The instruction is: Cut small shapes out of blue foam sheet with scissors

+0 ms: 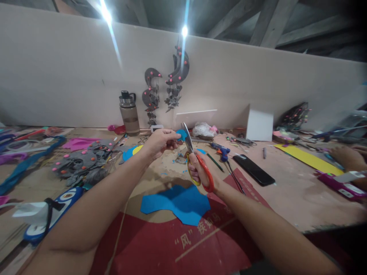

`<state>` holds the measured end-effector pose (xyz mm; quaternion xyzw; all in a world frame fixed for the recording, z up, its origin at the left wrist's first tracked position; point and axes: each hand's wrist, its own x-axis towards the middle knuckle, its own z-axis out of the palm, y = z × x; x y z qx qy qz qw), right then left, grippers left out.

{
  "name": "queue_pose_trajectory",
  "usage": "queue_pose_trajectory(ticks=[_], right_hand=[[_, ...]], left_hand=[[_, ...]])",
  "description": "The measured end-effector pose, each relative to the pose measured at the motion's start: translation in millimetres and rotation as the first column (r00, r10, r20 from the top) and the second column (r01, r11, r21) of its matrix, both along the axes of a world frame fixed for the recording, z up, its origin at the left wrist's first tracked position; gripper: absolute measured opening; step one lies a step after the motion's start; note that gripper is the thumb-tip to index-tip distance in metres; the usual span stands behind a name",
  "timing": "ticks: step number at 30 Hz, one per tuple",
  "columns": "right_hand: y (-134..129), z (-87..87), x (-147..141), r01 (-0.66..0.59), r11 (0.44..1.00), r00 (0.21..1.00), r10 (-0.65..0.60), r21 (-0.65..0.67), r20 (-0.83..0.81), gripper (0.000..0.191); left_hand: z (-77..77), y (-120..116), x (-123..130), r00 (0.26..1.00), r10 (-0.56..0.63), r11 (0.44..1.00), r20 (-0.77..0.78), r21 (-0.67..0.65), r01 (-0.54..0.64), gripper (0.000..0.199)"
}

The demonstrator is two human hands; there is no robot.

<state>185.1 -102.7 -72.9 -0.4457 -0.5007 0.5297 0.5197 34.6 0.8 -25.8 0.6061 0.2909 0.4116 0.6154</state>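
Observation:
My left hand pinches a small piece of blue felt between thumb and fingers, just left of the scissor blades. In my right hand is a pair of scissors with red and yellow handles, blades pointing up and slightly apart. Whether the blades touch the felt I cannot tell. Below both hands a larger blue felt sheet with angular cut edges lies on red and brown cardboard. Small blue scraps are scattered beyond it.
A glue gun, a dark pencil and a black phone lie to the right. Grey felt pieces with pink balls sit left. A water bottle stands near the wall. Another person's hand is at far right.

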Motion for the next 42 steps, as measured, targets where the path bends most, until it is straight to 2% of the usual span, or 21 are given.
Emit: queue_pose_trajectory(ticks=[11,17,24,30,38,42], right_hand=[[1,-4.0,-1,0.035,0.998,0.998,-0.038,-0.051,-0.057,0.045],[4,-2.1,0,0.046,0.999,0.997,-0.047,-0.019,-0.060,0.041],[5,-2.3,-1,0.034,0.993,0.996,-0.043,0.112,0.082,0.047],[2,1.8,0,0.004,0.996,0.996,-0.012,0.088,0.083,0.047],[6,-4.7,3,-0.066,0.997,0.998,0.066,0.028,0.015,0.045],[5,-3.6,3,-0.085,0.996,0.996,0.084,0.026,0.040,0.044]], left_hand=[[-5.8,1,5,0.998,-0.038,0.994,0.052,-0.099,0.043,0.024],[-7.8,1,6,0.993,-0.004,0.999,0.121,-0.037,0.008,0.024],[-8.7,9,3,0.980,0.070,0.997,0.185,0.015,-0.074,0.023],[-6.7,8,2,0.985,0.026,0.998,0.169,0.046,-0.034,0.019],[-3.3,7,2,0.992,0.060,0.998,0.108,-0.010,-0.059,0.019],[-2.8,7,2,0.994,0.063,0.998,0.092,-0.014,-0.062,0.017]])
